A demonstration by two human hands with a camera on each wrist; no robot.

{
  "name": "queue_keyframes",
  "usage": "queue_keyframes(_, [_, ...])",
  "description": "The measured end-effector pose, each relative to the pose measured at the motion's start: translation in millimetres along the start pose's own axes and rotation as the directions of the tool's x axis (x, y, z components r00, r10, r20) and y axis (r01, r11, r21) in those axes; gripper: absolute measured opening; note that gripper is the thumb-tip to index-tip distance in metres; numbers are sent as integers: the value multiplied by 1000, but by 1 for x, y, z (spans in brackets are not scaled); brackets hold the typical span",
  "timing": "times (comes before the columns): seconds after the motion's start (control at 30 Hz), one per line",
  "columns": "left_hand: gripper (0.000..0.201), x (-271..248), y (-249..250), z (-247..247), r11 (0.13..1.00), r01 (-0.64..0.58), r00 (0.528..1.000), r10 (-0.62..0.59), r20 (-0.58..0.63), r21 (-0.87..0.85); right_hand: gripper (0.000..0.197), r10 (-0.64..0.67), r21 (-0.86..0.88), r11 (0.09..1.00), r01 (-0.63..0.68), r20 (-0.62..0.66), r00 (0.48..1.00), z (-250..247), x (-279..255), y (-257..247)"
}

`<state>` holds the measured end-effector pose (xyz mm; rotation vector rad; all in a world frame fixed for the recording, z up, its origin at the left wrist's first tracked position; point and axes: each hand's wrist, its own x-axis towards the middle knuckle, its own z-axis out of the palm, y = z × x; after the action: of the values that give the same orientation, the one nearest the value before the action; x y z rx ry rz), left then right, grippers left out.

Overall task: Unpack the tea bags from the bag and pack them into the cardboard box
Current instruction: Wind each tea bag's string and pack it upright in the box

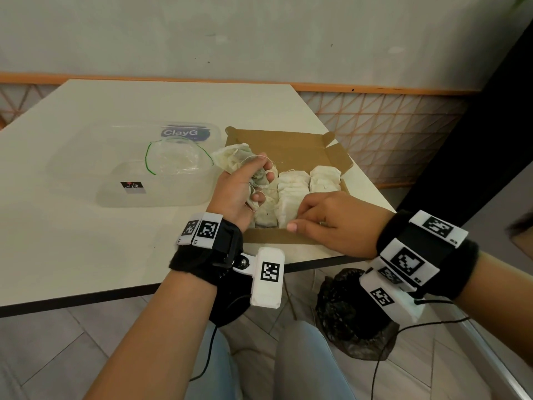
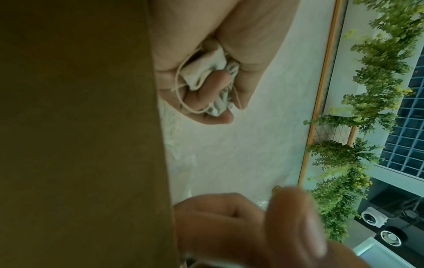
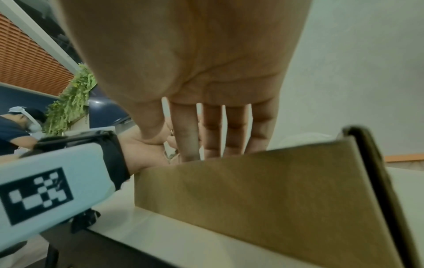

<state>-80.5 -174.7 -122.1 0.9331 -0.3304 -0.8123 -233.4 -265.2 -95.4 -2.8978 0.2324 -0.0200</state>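
Over the box [image 1: 291, 145] at the table's [image 1: 86, 226] right edge, the left hand [image 1: 239, 194] clutches crumpled tea bags [image 1: 235, 157] while the right hand's [image 1: 331, 223] straight, slightly spread fingers [image 3: 212, 130] press the packed rows, so trailing strings could snag and drag bags out.

Left hand [image 1: 239, 192] fisted — right hand [image 1: 331, 220] flat, fingers extended.

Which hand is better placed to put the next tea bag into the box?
Left. The left hand already grips a bunch of tea bags above the cardboard box; the right hand holds none, its fingers straight on the packed rows.
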Motion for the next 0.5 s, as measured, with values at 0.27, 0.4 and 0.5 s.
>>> queue_keyframes(0.27, [13, 0, 0, 0, 1000, 2, 1000, -3, 11, 5, 56, 58, 11, 998, -58, 67, 996, -1, 4, -8])
queue_keyframes(0.4, [13, -1, 1, -1, 1000, -4, 1000, 4, 15, 7, 61, 40, 2, 999, -41, 59, 997, -4, 3, -8])
queue_keyframes(0.5, [13, -1, 1, -1, 1000, -4, 1000, 4, 21, 7, 72, 10, 73, 997, -18, 102, 995, -2, -1, -12])
